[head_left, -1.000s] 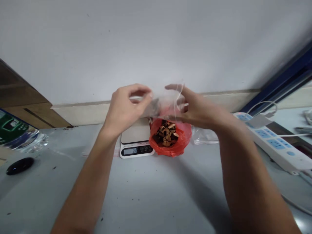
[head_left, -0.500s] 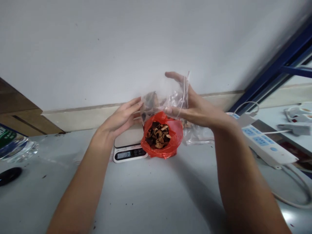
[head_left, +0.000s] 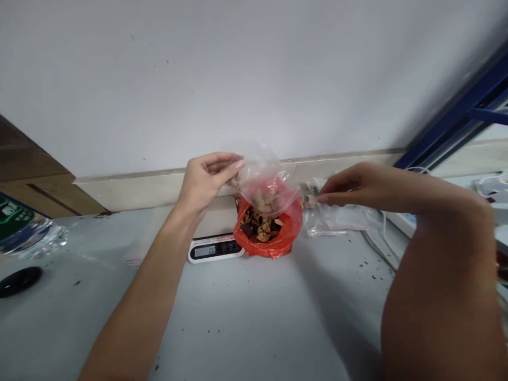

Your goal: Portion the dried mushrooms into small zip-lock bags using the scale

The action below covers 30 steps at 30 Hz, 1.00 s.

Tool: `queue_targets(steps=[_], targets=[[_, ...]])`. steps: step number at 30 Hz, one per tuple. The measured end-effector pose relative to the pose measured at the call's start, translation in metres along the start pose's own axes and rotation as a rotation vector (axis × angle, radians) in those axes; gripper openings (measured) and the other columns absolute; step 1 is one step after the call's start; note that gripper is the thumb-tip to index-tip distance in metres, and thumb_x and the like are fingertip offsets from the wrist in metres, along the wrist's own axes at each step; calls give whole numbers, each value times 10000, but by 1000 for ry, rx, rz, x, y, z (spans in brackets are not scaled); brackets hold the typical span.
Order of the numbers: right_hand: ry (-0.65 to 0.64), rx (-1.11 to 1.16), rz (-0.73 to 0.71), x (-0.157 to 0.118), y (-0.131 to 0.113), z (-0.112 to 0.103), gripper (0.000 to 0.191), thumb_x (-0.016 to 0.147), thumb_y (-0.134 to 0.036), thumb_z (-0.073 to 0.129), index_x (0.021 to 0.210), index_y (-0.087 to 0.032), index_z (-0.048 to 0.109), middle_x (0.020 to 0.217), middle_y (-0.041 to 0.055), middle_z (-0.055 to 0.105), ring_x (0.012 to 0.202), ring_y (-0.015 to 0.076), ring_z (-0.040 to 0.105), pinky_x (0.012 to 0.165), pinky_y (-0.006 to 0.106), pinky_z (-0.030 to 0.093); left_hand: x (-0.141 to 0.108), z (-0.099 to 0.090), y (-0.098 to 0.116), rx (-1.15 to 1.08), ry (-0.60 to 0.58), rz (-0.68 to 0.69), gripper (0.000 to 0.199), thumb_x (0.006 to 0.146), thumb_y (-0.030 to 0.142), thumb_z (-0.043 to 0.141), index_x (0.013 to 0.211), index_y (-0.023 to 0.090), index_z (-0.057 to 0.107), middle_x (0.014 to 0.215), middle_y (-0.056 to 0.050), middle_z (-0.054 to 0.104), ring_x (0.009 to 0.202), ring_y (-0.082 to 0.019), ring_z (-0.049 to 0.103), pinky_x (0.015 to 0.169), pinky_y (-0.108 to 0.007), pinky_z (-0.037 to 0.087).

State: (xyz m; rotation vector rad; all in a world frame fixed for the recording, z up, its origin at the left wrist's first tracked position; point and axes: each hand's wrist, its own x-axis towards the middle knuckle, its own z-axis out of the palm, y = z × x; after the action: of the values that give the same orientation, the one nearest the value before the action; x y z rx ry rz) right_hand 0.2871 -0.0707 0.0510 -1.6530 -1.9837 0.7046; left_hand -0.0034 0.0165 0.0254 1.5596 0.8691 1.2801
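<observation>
My left hand point(head_left: 210, 180) is closed on a clear plastic bag point(head_left: 260, 164) with brown dried pieces in it, raised above the scale and hanging partly over a red plastic bag point(head_left: 291, 227). The red bag stands open and holds brown, bark-like dried pieces point(head_left: 264, 231). Under my left hand is a white digital scale point(head_left: 216, 251), its display reading about 0.0. My right hand point(head_left: 345, 188) has its fingertips pinched together at another clear bag point(head_left: 311, 196) with pieces, right of the red one; what lies between them I cannot make out.
More clear bags point(head_left: 333, 219) lie by the wall on the right, near a white power strip point(head_left: 400, 222) and cables. A large clear bottle point(head_left: 27, 233) and a black round object point(head_left: 19, 281) are at left. Dark crumbs dot the grey table point(head_left: 238, 317).
My left hand has taken hold of the clear bag. My right hand has let go of it and moved right, fingers now pinched. The scale's display went from about 3.4 to 0.0.
</observation>
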Motion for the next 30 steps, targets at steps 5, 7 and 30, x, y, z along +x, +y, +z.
queue_targets(steps=[5,7,30], targets=[[112,-119,-10,18,-16,13,409,766,-532,799,1041,-229,807,943,80,803,791,249,717,641,353,533,-8,14,5,109,-46,152,202,776,304,860,930,178,822,994,-77,809,907,-231,764,764,-320,647],[128,-117,-49,25,-27,21,314,801,-470,763,982,-216,804,873,65,787,743,218,690,642,338,516,-11,17,8,132,-52,227,163,814,284,831,948,192,821,1022,-70,804,960,-234,765,841,-331,644],[108,282,-83,29,-22,30,317,689,-476,841,770,-181,756,819,72,789,738,214,709,648,316,554,-8,4,3,154,-253,181,698,759,385,864,1390,220,616,1303,-92,724,1063,-220,745,954,-338,621]])
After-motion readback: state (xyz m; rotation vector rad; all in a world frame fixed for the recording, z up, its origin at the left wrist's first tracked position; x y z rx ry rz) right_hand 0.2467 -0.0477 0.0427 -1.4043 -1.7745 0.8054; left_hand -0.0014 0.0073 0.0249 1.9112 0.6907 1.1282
